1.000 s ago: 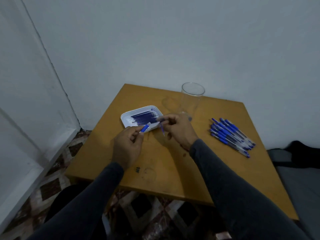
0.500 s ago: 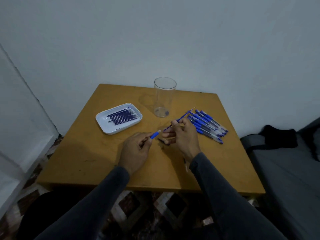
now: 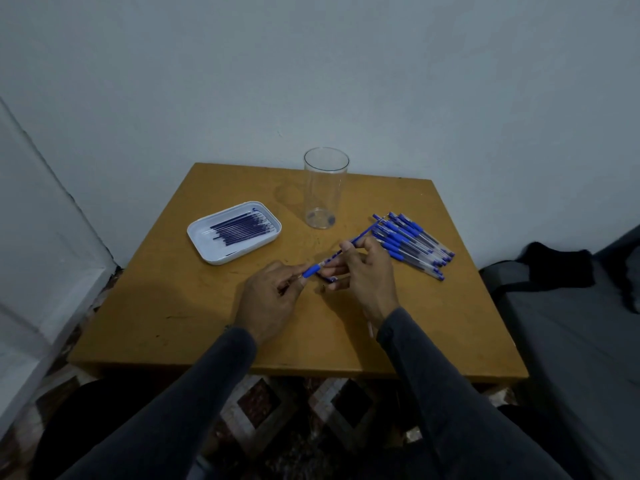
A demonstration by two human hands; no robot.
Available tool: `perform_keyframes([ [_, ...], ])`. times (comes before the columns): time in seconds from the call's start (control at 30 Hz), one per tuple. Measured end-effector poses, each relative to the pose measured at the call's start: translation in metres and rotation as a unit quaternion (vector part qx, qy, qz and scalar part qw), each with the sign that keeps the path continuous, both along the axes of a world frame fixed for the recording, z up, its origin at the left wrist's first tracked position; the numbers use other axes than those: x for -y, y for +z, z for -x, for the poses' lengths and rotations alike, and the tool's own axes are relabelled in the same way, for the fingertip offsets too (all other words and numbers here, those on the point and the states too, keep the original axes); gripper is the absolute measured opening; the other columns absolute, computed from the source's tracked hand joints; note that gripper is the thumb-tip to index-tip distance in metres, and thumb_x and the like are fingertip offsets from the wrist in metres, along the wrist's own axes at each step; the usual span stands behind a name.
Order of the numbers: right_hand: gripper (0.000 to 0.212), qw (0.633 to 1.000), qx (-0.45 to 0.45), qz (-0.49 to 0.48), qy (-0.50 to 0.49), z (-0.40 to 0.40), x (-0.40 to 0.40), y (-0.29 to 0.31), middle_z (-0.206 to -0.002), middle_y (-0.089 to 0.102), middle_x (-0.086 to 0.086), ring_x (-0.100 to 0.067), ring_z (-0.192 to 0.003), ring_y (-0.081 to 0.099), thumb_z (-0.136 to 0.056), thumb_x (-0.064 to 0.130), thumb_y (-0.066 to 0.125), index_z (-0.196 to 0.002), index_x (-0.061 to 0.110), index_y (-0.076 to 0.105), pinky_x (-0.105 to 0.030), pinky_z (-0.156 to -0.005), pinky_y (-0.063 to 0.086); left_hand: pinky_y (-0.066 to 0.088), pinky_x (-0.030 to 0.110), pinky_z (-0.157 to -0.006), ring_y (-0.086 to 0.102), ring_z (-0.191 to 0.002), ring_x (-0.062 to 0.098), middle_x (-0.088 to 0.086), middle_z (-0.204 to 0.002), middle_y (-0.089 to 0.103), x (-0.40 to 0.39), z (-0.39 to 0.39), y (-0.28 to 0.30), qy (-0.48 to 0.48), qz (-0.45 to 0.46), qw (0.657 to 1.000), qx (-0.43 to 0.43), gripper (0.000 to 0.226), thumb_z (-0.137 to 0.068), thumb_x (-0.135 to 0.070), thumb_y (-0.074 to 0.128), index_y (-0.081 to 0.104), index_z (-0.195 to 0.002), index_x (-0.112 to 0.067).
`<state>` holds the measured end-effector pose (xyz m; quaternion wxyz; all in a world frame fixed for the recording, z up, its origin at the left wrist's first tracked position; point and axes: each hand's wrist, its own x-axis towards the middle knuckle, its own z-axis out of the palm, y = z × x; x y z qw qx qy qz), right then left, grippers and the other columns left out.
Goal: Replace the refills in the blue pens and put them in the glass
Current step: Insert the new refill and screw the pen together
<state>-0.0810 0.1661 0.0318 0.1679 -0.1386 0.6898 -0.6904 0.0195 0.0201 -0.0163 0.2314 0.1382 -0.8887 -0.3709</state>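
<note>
My left hand [image 3: 268, 299] pinches the blue grip end of a pen [image 3: 313, 270] over the middle of the wooden table [image 3: 166, 317]. My right hand [image 3: 367, 275] pinches a thin blue refill [image 3: 362, 235] that slants up to the right and lines up with that pen end. A small blue pen part [image 3: 327, 278] lies under the fingers of my right hand. A tall clear glass [image 3: 325, 188] stands at the back of the table with nothing in it. A heap of blue pens [image 3: 412, 244] lies to the right. A white tray [image 3: 204, 251] with several dark refills [image 3: 239, 226] sits to the left.
The table stands against a white wall. A grey cushion [image 3: 571, 334] with a black cloth [image 3: 554, 265] on it lies to the right of the table. Patterned floor tiles [image 3: 277, 410] show below the table's front edge.
The view has swung from the tray to the table's middle. My right hand has carried the refill away from the tray, and its lower end now meets the pen end in my left hand.
</note>
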Motion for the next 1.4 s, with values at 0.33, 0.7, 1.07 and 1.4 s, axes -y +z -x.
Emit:
perform_keyframes([
  [0.33,0.018,1.0,0.008,0.019,-0.006,-0.001,0.0,-0.002,-0.086,0.075,-0.017,-0.034,-0.081,0.076,-0.106,0.021,0.053,-0.101,0.003,0.055,-0.032,-0.053,0.06,0.042,0.013,-0.07,0.055,-0.084,0.002,-0.016,-0.092,0.059,0.002,0.0,-0.001,-0.011,0.003,1.0,-0.006,0.032,-0.098,-0.027,0.061,0.065,-0.13,-0.03],
  [0.7,0.023,0.999,0.008,-0.043,-0.007,0.001,-0.001,-0.001,-0.08,0.072,-0.009,-0.016,-0.057,0.06,-0.103,0.028,0.061,-0.09,0.008,0.064,-0.024,-0.04,0.043,0.042,0.008,-0.07,0.056,-0.086,0.002,-0.019,-0.093,0.059,0.002,0.0,-0.002,-0.01,-0.006,1.0,-0.014,0.033,-0.098,-0.026,0.062,0.065,-0.13,-0.029],
  [1.07,0.033,0.992,0.062,-0.099,-0.049,0.002,-0.005,-0.001,-0.09,0.073,-0.006,-0.01,-0.062,0.055,-0.108,0.039,0.046,-0.102,0.018,0.071,-0.023,-0.048,0.041,0.044,0.01,-0.072,0.057,-0.086,0.002,-0.017,-0.096,0.061,0.002,0.0,0.0,-0.007,-0.012,1.0,-0.011,0.033,-0.098,-0.026,0.062,0.064,-0.131,-0.029],
  [1.4,0.025,0.89,-0.202,-0.382,0.145,0.003,-0.002,-0.006,-0.115,0.065,0.006,-0.002,-0.099,0.055,-0.099,0.016,0.062,-0.123,0.019,0.07,-0.012,-0.079,0.041,0.048,0.013,-0.076,0.057,-0.09,0.001,-0.015,-0.1,0.062,0.002,-0.002,0.0,-0.01,-0.008,1.0,-0.002,0.034,-0.099,-0.027,0.06,0.063,-0.132,-0.028],
])
